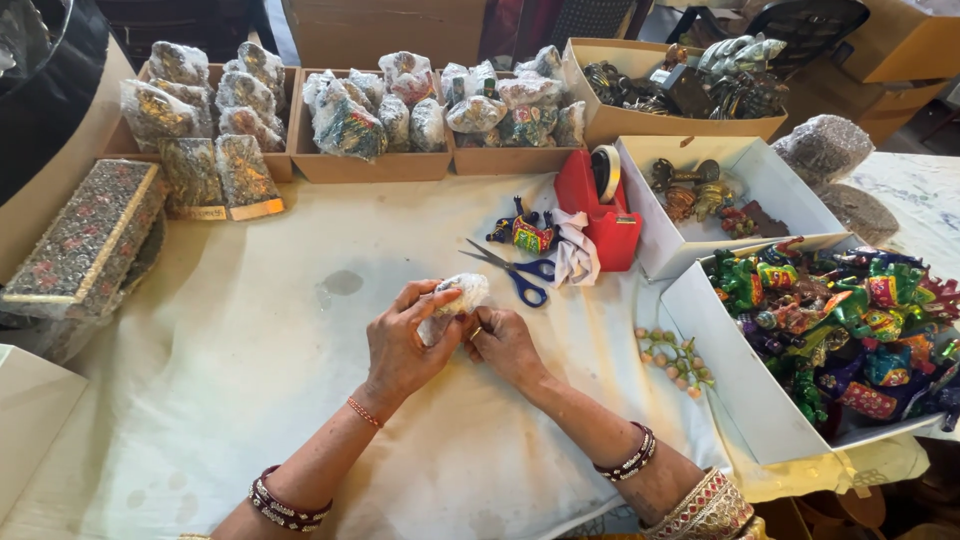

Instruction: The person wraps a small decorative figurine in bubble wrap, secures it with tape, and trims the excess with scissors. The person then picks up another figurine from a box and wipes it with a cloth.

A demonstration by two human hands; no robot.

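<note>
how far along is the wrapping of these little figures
Done: three cardboard boxes at the back hold bubble-wrapped bundles. In hand: the left hand and right hand hold one wrapped bundle. Left: a white box of bare painted figures, plus one by the scissors.

Soft, even daylight, faint shadows, sharp centre, slight wide-angle bending at the edges.

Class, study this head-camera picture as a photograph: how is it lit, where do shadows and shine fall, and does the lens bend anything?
Head view: soft, even light; faint shadows under the left hand and right hand on the white cloth; small glints on the wrapped bundles; wide-lens curving bends the edges, as at the patterned box; focus is fairly sharp throughout.
</note>
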